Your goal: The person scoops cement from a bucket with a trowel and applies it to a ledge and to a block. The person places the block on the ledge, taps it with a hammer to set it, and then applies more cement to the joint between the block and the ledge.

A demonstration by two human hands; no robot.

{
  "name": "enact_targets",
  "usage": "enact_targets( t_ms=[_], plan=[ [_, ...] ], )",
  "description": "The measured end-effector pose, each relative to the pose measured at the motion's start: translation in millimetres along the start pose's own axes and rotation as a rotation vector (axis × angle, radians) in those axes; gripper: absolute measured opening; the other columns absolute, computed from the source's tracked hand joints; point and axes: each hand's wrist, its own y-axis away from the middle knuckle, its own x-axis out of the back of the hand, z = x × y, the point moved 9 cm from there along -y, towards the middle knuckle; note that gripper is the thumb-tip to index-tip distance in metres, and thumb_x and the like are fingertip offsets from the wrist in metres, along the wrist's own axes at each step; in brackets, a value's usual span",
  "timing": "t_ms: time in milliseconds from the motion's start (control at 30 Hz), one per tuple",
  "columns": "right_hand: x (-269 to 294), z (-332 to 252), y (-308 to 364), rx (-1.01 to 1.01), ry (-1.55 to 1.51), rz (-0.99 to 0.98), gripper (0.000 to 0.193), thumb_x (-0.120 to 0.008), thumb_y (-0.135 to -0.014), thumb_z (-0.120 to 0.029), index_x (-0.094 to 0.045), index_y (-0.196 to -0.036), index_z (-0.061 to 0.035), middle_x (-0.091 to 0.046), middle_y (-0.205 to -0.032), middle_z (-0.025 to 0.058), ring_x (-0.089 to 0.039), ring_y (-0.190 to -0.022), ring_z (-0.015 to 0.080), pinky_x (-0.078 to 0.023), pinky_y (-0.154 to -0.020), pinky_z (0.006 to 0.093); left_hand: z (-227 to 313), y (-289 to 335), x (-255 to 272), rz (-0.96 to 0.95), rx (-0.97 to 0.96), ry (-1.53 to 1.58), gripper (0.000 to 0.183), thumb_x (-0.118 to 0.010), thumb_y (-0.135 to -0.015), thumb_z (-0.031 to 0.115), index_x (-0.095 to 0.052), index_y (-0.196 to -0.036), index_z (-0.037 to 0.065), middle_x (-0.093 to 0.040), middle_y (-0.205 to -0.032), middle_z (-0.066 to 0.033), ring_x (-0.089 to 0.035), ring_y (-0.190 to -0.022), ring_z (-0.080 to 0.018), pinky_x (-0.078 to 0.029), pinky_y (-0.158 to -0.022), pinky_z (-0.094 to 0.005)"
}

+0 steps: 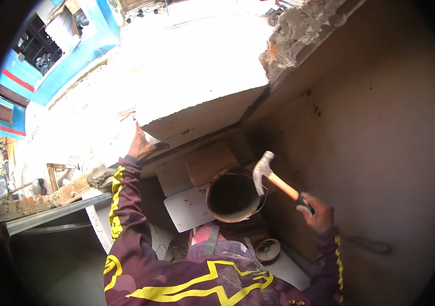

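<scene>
A large pale block [202,121], its top washed out by sunlight, lies along the wall opening in front of me. At its near left corner my left hand [143,145] grips the edge, the thumb pointing right under it and the fingers partly lost in glare. My right hand [319,213] is wrapped round the dark grip end of a claw hammer [278,179] with an orange-and-black handle. The metal head is raised, tilted up and left, apart from the block. Beneath the hammer head sits a round bucket [234,198] with a wire handle.
Rough broken masonry [299,43] rises beyond the block's right end. A plain wall [381,153] stands close on my right. Pale flat pieces [189,208] lie beside the bucket, and a small round container [268,250] is near my legs. A metal bar [56,211] runs at left.
</scene>
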Motion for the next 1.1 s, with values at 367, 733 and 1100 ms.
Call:
enact_targets(
  t_ms=[367, 733, 1100],
  plan=[
    [-17.0, -45.2, -198.4, 0.459, 0.479, -0.198, 0.033, -0.077, -0.081, -0.028, -0.071, -0.112, -0.0168, -0.069, -0.088, 0.0053, -0.067, -0.072, 0.0275, -0.052, -0.065, 0.0402, -4.9, -20.7, -37.4, -0.070, -0.228, -0.375, 0.050, -0.066, -0.088, 0.054, -0.072, -0.110, 0.009, -0.072, -0.103, -0.0106, -0.067, -0.094, -0.0300, -0.050, -0.081, -0.0419],
    [-20.4, -37.1, -214.7, 0.385, 0.497, -0.175, 0.035, -0.077, -0.081, -0.030, -0.069, -0.113, -0.0175, -0.067, -0.089, 0.0061, -0.067, -0.072, 0.0295, -0.052, -0.065, 0.0434, -46.0, -20.9, -61.4, -0.176, -0.110, -0.326, 0.040, -0.065, -0.089, 0.049, -0.072, -0.112, 0.017, -0.070, -0.112, -0.0050, -0.062, -0.103, -0.0279, -0.044, -0.090, -0.0448],
    [-8.3, -80.9, -148.6, 0.273, 0.108, -0.224, 0.036, -0.072, -0.089, -0.022, -0.064, -0.122, -0.0085, -0.062, -0.079, 0.0109, -0.064, -0.062, 0.0219, -0.052, -0.059, 0.0348, -94.3, -24.0, -63.1, 0.060, -0.231, -0.335, 0.089, -0.063, -0.072, 0.008, -0.020, -0.149, -0.002, -0.057, -0.114, -0.0306, -0.056, -0.104, -0.0459, -0.044, -0.092, -0.0495]
  ],
)
